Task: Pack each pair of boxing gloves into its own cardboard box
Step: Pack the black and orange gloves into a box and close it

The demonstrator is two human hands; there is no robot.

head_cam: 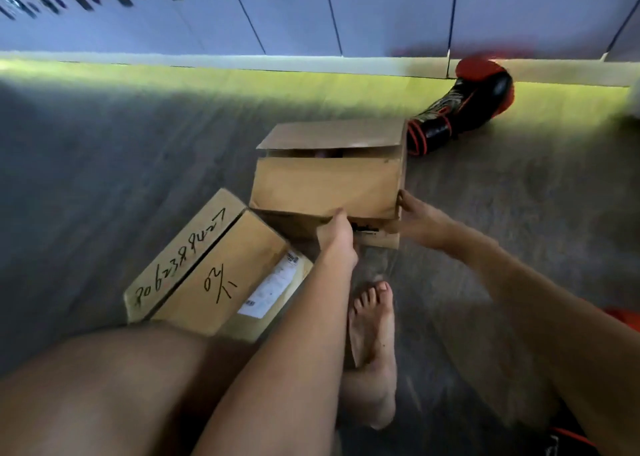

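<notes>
Left hand (337,230) and right hand (414,218) both grip the near edge of the brown cardboard box (325,188) on the grey floor (104,178), a black-and-red boxing glove (464,109) lying just beyond it.

Floor (104,178): boxes (329,185), glove (460,109).

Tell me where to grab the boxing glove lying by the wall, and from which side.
Take the boxing glove by its black cuff, the narrow straight end lying nearest the open cardboard box, coming from above. The padded red end points at the wall and looks too bulky for one hand. Both the left hand and right hand are on the box now.
</notes>
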